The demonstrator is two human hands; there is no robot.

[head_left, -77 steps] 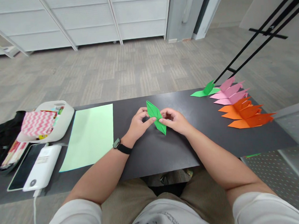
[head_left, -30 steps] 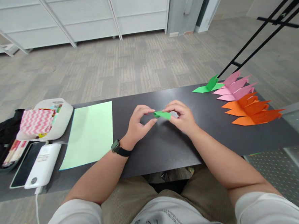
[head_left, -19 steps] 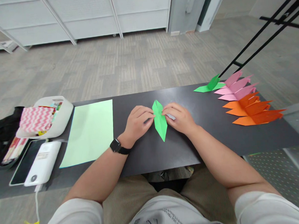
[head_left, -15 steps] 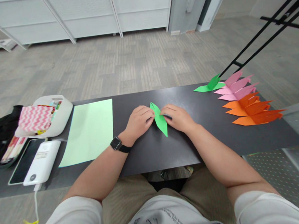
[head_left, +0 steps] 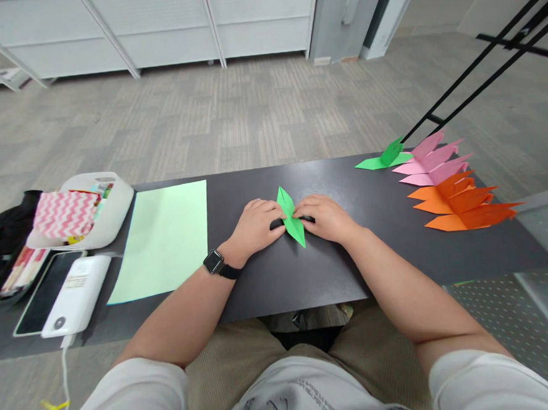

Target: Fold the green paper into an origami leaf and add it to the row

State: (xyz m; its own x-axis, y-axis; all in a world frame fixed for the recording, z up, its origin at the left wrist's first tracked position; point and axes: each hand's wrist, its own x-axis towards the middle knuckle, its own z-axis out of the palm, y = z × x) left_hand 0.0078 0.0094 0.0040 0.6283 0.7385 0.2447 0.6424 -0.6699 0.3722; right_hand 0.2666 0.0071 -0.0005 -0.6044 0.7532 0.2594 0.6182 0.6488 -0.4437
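A folded green paper piece [head_left: 294, 227], pointed at both ends, is held just over the dark table in front of me. My left hand [head_left: 262, 225] pinches its left edge near the middle with thumb and fingers. From the other side my right hand [head_left: 323, 217] pinches the right edge at about the same height. The fingertips cover part of the paper's narrow middle. A dark watch sits on my left wrist.
Light green sheets [head_left: 165, 239] lie left of my hands. Beyond them are a white basket [head_left: 116, 205], a phone [head_left: 36, 300] and a white power bank [head_left: 78, 297]. Green [head_left: 385, 158], pink [head_left: 427, 161] and orange folded papers [head_left: 457, 203] stand along the right side.
The green paper is now squeezed narrower at its middle, and its tips have turned slightly. My hands have moved a little closer in around it.
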